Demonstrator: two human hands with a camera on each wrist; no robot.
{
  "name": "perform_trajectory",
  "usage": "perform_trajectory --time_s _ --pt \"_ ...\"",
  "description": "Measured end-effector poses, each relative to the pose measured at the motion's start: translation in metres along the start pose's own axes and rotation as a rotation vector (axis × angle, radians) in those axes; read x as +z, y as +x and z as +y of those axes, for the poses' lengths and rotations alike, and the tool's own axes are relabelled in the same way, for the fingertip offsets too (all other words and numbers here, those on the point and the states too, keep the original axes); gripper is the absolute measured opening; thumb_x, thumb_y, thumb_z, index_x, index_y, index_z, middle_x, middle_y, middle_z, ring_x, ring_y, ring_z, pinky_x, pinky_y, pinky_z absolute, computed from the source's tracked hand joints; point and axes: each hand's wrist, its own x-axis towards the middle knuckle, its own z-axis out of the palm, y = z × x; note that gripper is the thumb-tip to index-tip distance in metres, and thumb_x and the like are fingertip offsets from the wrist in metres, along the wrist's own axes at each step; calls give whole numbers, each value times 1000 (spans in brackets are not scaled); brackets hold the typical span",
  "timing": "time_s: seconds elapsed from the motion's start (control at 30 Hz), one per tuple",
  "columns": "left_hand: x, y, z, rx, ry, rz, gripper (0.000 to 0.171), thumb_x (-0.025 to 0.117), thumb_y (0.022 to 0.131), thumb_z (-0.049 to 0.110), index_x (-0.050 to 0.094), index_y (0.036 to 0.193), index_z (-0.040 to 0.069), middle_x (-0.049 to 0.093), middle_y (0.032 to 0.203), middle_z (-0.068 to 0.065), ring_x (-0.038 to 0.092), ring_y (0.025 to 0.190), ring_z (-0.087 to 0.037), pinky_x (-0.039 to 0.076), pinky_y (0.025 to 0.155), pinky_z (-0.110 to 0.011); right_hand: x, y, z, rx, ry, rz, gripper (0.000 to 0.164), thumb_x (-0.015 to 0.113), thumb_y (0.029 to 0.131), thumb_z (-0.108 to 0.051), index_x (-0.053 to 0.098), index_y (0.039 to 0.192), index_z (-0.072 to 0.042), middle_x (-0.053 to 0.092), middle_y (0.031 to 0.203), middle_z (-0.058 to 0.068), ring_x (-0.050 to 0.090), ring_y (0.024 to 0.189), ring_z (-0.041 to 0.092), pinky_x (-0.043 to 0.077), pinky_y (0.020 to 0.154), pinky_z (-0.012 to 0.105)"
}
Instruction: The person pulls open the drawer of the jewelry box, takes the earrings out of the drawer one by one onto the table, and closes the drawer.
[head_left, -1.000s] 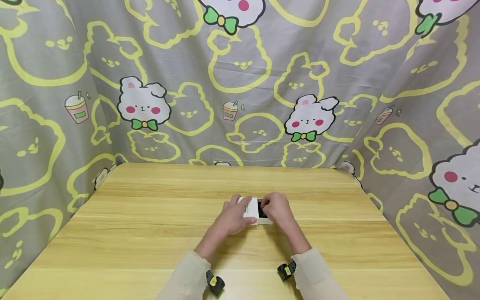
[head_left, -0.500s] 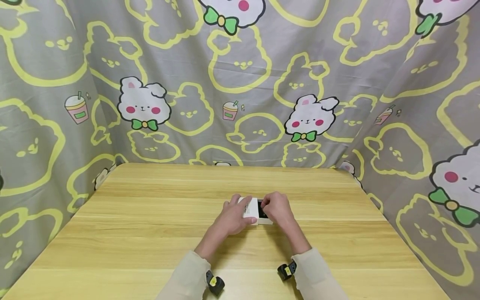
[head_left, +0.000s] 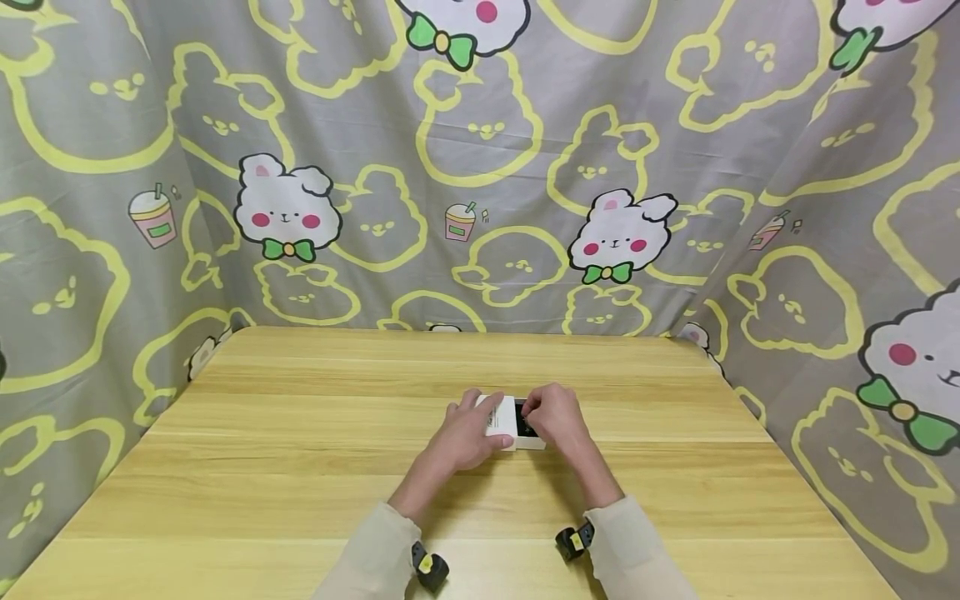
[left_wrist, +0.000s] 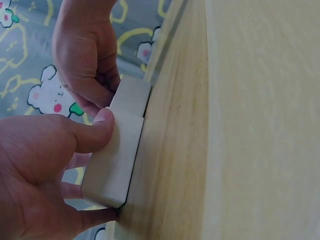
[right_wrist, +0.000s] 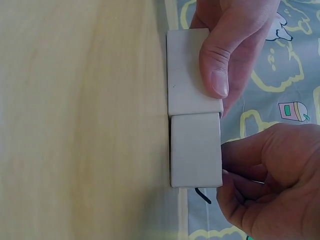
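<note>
While the left hand [head_left: 461,437] grips a white box [head_left: 501,421] just right of the middle and below it in the head view, the right hand [head_left: 558,417] bends over the box's right end. The tray [head_left: 531,443] stands partly drawn out of the cover [right_wrist: 187,72], and black contents [head_left: 522,429] show inside it. The left fingers are bent round the left end and over the top of the cover, with the thumb along its near wall; dark print shows on the top between them. In the left wrist view, that thumb presses the wall left of centre, and one fingertip reaches the box's lower corner by the table [head_left: 300,483].

The right fingers are curled, their tips at the black contents; whether they pinch anything cannot be told, since the hand hides it. In the right wrist view, the cover lies above the tray, right of centre, and a thin black strip [right_wrist: 202,195] pokes out below the tray, near the right hand.

Pale sleeves [head_left: 371,550] enter at the bottom of the head view, each with a black camera [head_left: 431,571] at the cuff. Above the table, a grey curtain [head_left: 360,125] with yellow cartoon outlines fills the upper part and both sides.
</note>
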Motion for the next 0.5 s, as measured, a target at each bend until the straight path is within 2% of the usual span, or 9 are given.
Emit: perform_trajectory --time_s 0.5 --pt "-1 -1 1 -7 -2 -1 72 72 93 41 43 155 21 38 156 -16 45 109 -33 44 80 -40 -1 1 2 -40 -2 28 18 65 71 7 75 69 -8 69 67 -2 57 67 16 46 59 26"
